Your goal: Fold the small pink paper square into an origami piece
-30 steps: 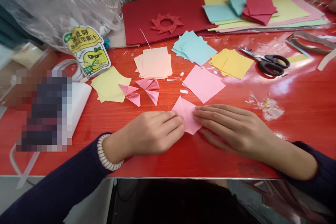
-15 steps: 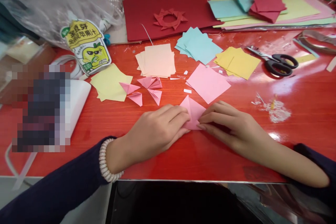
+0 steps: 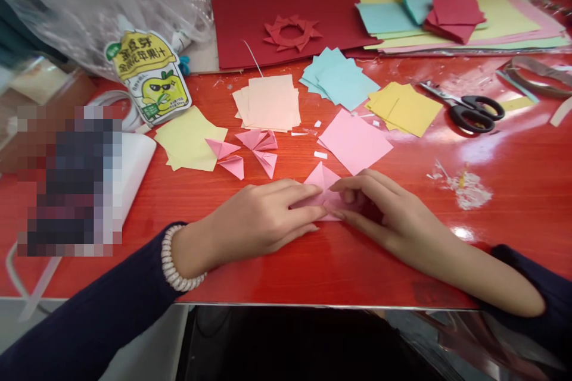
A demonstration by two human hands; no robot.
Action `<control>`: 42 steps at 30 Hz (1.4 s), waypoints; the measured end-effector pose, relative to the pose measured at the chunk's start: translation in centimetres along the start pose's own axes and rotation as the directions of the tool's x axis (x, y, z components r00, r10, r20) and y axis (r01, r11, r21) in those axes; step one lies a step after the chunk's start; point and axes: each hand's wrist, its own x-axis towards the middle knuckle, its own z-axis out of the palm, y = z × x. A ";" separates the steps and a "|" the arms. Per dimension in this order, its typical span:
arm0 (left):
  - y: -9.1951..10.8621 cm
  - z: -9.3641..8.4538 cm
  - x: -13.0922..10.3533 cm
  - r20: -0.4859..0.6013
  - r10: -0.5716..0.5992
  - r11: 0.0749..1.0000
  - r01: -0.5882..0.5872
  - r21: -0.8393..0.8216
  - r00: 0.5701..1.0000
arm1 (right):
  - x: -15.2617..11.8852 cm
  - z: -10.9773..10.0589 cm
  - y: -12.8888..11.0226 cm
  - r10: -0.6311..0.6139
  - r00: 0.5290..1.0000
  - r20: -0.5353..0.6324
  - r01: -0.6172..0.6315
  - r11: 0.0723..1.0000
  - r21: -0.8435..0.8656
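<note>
Can read 苹果汁 on the slick yellow-and-white pouch (image 3: 151,80), above a cartoon fruit (image 3: 164,94) in sunglasses. Pressing a creased pink sheet (image 3: 322,173) onto the wood-grained red desk (image 3: 286,286), just nearer than the smooth pink squares (image 3: 356,140), with the left hand (image 3: 263,214), extended with slightly parted fingers. Touching the sheet with the half-curled right hand (image 3: 397,214), with parted thumb and forefinger; cannot tell whether pinching paper. Can see sharp-folded pink triangles (image 3: 231,165) beyond the left hand.

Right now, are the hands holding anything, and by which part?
The folded pink paper lies under the left hand at its left side and meets the right hand at its right; whether either pinches it cannot be told.
</note>
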 end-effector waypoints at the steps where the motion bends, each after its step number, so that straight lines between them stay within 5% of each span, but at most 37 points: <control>1: -0.1 0.0 0.0 -0.002 0.008 1.000 -0.007 0.001 1.000 | 0.0 0.0 0.0 -0.005 1.000 0.005 0.005 1.000 -0.004; 20: 0.0 0.1 0.0 0.032 -0.013 1.000 0.014 -0.004 0.999 | 0.0 0.0 -0.1 -0.004 1.000 0.025 0.004 1.000 -0.006; 42: 0.7 -0.5 0.1 0.022 0.121 0.978 -0.123 0.171 0.992 | 0.1 0.4 0.3 -0.088 0.995 0.048 0.091 0.993 -0.075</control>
